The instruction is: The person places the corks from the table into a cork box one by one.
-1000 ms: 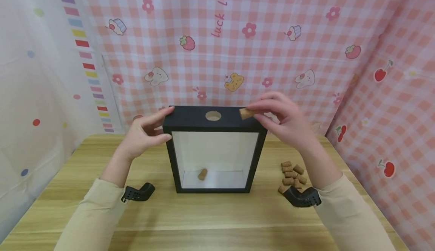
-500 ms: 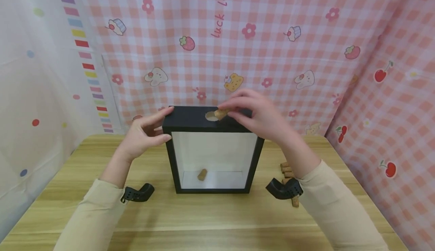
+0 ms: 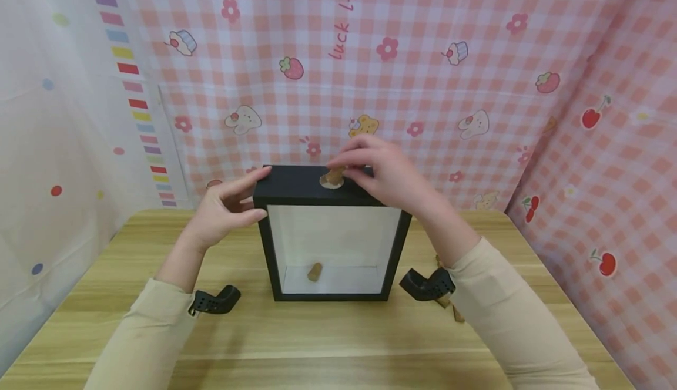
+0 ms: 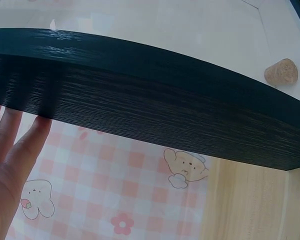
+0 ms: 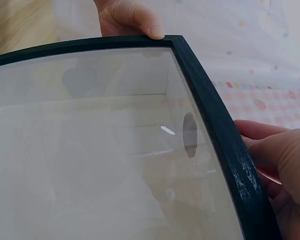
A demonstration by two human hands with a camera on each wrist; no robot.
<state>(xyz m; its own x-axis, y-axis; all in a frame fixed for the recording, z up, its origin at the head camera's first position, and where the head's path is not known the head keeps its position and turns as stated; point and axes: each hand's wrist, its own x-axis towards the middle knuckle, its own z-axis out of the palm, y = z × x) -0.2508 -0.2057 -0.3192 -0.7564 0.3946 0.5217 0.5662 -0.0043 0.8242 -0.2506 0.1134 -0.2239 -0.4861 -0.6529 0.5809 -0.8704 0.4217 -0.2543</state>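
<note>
A black-framed shadow box with a clear front and white inside stands upright on the table. Its top has a round hole. My left hand holds the box's upper left corner, the thumb on the front edge and the fingertips towards the back. Over the hole, my right hand pinches a wine cork tilted at the opening; that cork is hidden in the right wrist view. Inside, another cork rests on the floor of the box, and the left wrist view shows this cork too.
On the wooden table, more corks lie to the right, mostly hidden by my right sleeve and black wrist mount. A pink checked cloth hangs close behind the box.
My right hand has moved left along the top of the box, bringing its cork from the right end to the hole. The left hand and the box have stayed put.
</note>
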